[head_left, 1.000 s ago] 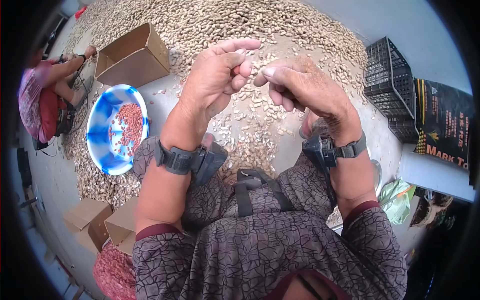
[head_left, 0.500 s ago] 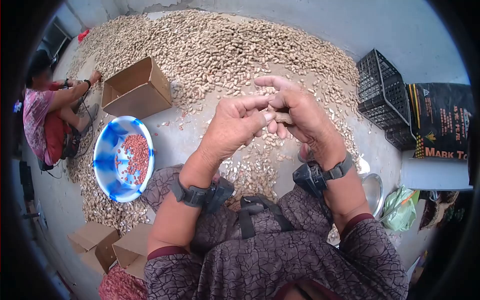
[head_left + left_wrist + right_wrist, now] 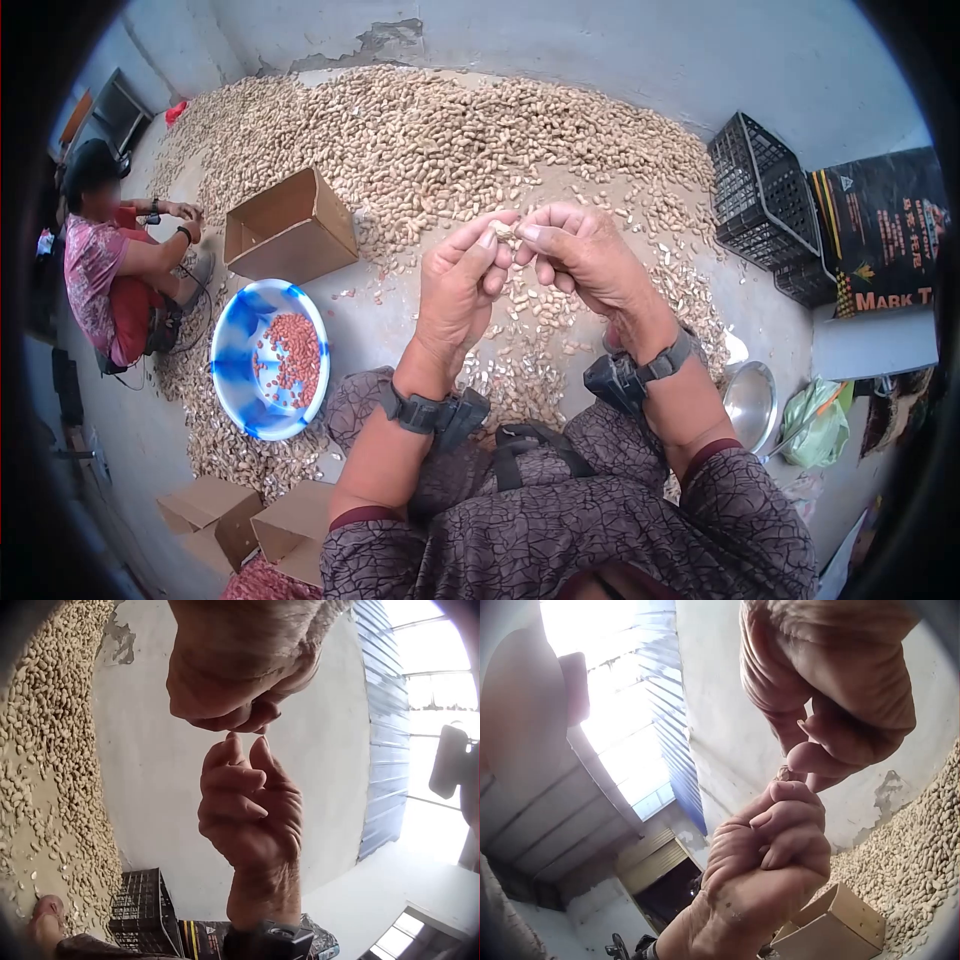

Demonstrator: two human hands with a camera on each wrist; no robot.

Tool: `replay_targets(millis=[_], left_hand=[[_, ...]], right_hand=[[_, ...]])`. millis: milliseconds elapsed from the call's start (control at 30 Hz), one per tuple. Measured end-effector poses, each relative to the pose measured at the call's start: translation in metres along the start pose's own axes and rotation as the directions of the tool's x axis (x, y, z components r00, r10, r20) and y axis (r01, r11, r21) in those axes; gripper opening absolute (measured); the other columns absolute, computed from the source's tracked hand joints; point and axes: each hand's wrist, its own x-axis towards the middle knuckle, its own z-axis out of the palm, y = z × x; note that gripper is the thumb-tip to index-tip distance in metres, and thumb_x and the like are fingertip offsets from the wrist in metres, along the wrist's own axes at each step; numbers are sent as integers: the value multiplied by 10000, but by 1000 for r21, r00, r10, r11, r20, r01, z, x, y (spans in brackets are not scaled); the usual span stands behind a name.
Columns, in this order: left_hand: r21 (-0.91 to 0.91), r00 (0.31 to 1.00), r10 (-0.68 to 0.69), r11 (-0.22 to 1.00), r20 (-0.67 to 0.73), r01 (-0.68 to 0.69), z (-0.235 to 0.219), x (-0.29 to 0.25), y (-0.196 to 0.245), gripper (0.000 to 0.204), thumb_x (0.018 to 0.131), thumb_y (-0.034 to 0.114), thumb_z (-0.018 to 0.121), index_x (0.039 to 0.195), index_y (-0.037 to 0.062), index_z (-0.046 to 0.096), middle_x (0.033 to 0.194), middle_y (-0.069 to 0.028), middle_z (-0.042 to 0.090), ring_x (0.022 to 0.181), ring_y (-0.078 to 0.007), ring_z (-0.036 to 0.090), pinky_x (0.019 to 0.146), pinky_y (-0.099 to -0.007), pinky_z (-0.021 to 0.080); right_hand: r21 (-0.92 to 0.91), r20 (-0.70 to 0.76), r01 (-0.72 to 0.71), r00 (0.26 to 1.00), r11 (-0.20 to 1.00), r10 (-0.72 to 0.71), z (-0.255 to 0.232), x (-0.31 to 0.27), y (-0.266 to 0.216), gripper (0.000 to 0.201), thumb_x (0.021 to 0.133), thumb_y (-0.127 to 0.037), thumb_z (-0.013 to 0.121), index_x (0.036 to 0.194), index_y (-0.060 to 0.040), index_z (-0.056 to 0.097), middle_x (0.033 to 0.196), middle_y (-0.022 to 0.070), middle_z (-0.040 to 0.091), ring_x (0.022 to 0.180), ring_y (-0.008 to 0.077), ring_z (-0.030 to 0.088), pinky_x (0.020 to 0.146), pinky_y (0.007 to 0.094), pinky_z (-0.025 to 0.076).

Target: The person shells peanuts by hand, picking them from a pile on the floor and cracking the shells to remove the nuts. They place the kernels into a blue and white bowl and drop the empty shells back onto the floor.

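In the head view a pale peanut [image 3: 503,231] in its shell is held at chest height between both hands. The left hand [image 3: 455,275] pinches its left end with thumb and forefinger, other fingers curled in. At the other end, the right hand [image 3: 590,255] grips it between thumb and forefinger. The right wrist view shows the peanut [image 3: 784,773] between the two sets of fingertips, mostly covered by them. Below the hands lie scattered empty shells [image 3: 515,385]. A blue and white basin [image 3: 228,375] with shelled red peanuts [image 3: 290,355] stands to the left.
A wide heap of peanuts [image 3: 430,130] spreads along the wall. Cardboard box [image 3: 300,245] stands left of centre. A person [image 3: 120,260] squats at far left. Black crates [image 3: 755,190], a printed sack [image 3: 880,230], a metal bowl [image 3: 750,400] and a green bag [image 3: 815,425] are right.
The hands were apart, then met with a peanut lying in the right hand's fingers. Now both sets of fingertips pinch the peanut. The head view has tilted up, showing more wall.
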Motion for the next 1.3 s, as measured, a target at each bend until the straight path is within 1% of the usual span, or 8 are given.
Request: replay_targets(millis=[267, 467, 667, 733, 967, 1133, 1267, 1300], left_hand=[[-29, 999, 4, 1000, 33, -3, 2, 6, -9, 267, 854, 42, 462, 1103, -41, 512, 739, -30, 556, 537, -26, 415, 481, -140, 336], [140, 999, 54, 989, 3, -54, 6, 8, -8, 241, 854, 36, 454, 1071, -39, 525, 734, -38, 564, 519, -20, 401, 461, -135, 319], [-148, 999, -30, 989, -18, 27, -1, 8, -10, 186, 853, 46, 468, 1019, -22, 516, 747, -59, 566, 493, -28, 401, 425, -133, 305], [-230, 998, -67, 971, -4, 65, -1, 7, -11, 147, 853, 44, 469, 988, -6, 494, 747, -66, 562, 487, -34, 411, 403, -131, 297], [-76, 995, -18, 997, -101, 11, 8, 6, -14, 134, 862, 66, 466, 957, -11, 519, 720, -51, 554, 498, -39, 420, 419, -138, 313], [-22, 993, -31, 999, -116, 29, 10, 4, -13, 127, 864, 71, 476, 927, -15, 545, 720, -44, 558, 512, -35, 422, 442, -142, 323], [36, 992, -37, 998, -119, 41, 9, 4, -14, 136, 861, 96, 503, 954, 6, 543, 741, -43, 563, 496, -27, 416, 394, -127, 288], [38, 993, -40, 998, -113, 44, 9, 4, -15, 136, 861, 96, 503, 954, 6, 543, 741, -43, 563, 496, -27, 416, 394, -127, 288]], right_hand=[[-84, -54, 32, 998, 996, -37, 2, 1, -1, 166, 821, -192, 558, 831, -27, 566, 701, 2, 590, 516, 6, 468, 410, 119, 329], [-61, -82, 41, 996, 997, -46, 1, 2, -4, 149, 798, -142, 549, 789, 3, 582, 674, 27, 592, 527, 42, 492, 453, 166, 380], [75, -54, 2, 999, 997, 2, -1, 2, -6, 157, 785, -138, 558, 810, 15, 583, 658, 18, 584, 508, 43, 496, 436, 165, 381], [-75, -104, 77, 991, 994, -85, 1, 1, -5, 158, 762, -122, 574, 837, 17, 589, 651, 12, 579, 521, 38, 503, 439, 162, 384], [-141, -127, 73, 988, 987, -91, 5, 3, -6, 171, 758, -95, 603, 887, 16, 591, 696, 12, 578, 541, 32, 492, 455, 147, 378], [-281, -168, 191, 955, 941, -244, 7, 4, -2, 102, 732, -51, 589, 791, 31, 598, 642, 21, 581, 565, 46, 511, 486, 185, 414], [-241, -193, 212, 946, 947, -261, 7, 2, -1, 101, 739, -62, 592, 790, 26, 597, 657, 20, 585, 566, 47, 513, 484, 186, 414], [-200, -194, 150, 963, 968, -189, 7, 1, -4, 100, 744, -66, 591, 790, 23, 596, 665, 20, 586, 572, 48, 516, 491, 185, 415]])
